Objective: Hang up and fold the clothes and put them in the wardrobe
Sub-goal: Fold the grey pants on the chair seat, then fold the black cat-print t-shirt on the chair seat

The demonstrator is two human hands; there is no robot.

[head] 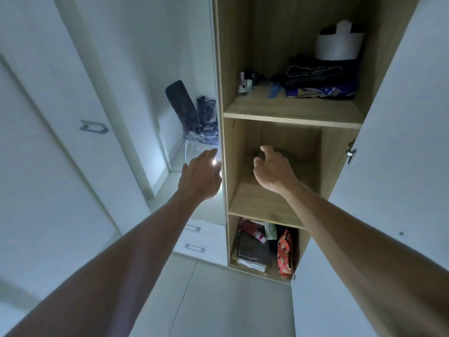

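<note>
At far left stand smooth white wardrobe doors (60,117), flat-panelled, one fitted with a metal pull handle (93,126). Beside them a mirrored panel (184,69) reflects a dark, speckled high-backed chair (182,105) on thin metal legs. Below the mirror sit two white drawer fronts (194,239) with recessed rectangular metal pulls.

The left hand (200,175) is raised against the mirror's edge, fingers extended and loosely together, holding nothing; a bright glare spot masks the fingertips.

The open wardrobe (224,142) is a wood-grain laminate carcass with square shelf compartments. The right hand (272,166) reaches into the middle compartment, thumb raised and fingers curved, grasping nothing visible. Just beyond it lies a dull brownish folded garment (301,158) at the back of the middle shelf (255,203); dim light makes its fabric hard to judge.

The upper shelf (279,107) carries small bottles (244,85), dark folded clothes (320,79) over a blue patterned cloth, and a white cylindrical item (339,47). The bottom compartment holds stacked dark textiles (252,249) and a red patterned bag (286,256). At right, the open white door (401,142) bears a metal hinge (351,153).
</note>
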